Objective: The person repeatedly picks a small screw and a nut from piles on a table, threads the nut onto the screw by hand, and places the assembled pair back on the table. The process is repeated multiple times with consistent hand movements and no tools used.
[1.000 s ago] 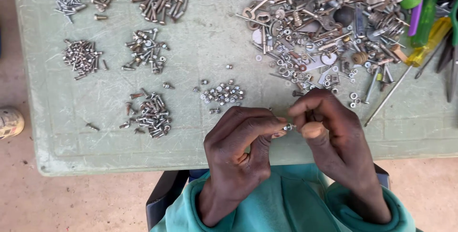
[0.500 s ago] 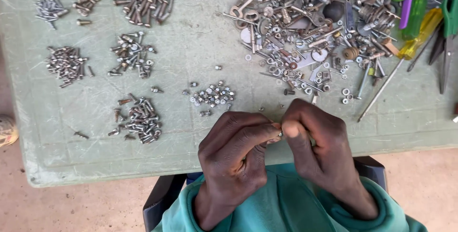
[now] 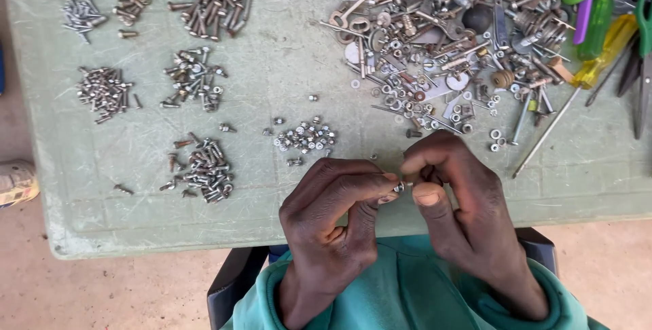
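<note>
Above the table [image 3: 136, 221] edge, both hands' grips pinch one small nut [image 3: 399, 186]; sorted screw piles [image 3: 204, 167] lie left, mixed hardware [image 3: 441, 51] beyond.

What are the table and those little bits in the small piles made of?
The table looks like pale green plastic, dull and scuffed with scratch marks. The sorted piles look like metal screws and nuts: grey, some shiny, some brownish, maybe rust. The tiny piece pinched between the left hand and right hand glints like metal too.

Change noted: my left hand [image 3: 339, 214] and right hand [image 3: 455, 201] have drawn closer, fingertips now meeting over the small metal fastener [image 3: 399, 186]; it looks pinched on both sides, though I cannot see it clearly.
</note>
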